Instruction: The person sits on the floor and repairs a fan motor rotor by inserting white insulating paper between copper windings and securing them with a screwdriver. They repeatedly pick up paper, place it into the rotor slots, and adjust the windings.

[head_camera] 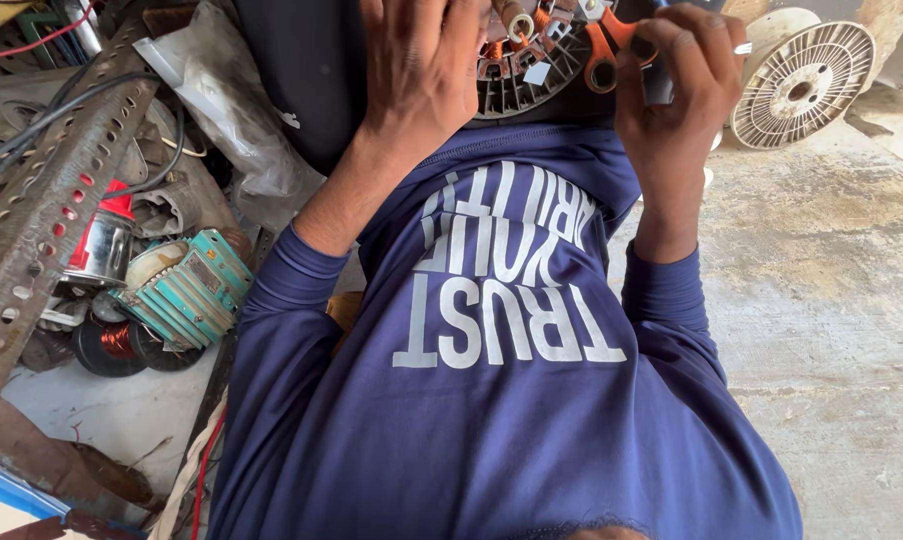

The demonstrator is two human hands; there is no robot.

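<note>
Looking down your own chest, your dark blue long-sleeved shirt (pixel 492 400) fills most of the view, with the bare concrete floor (pixel 832 330) to your right and a heap of clutter to your left. In that heap a rusty perforated metal angle bar (pixel 47 200) slants across, with crumpled clear plastic sheeting (pixel 232 110) beside it and a teal-ribbed motor housing (pixel 187 290) lower down. A pale empty wire spool (pixel 807 80) lies on the floor past your right hand. The round motor stator (pixel 527 70) with copper windings sits at the top of the view, just above your chest, between both hands. Your left hand (pixel 417 75) lies flat over its left part, fingers loosely spread. Your right hand (pixel 677 85) is curled around a dark tool handle (pixel 659 80), next to orange-handled pliers (pixel 604 50) resting against the stator.
</note>
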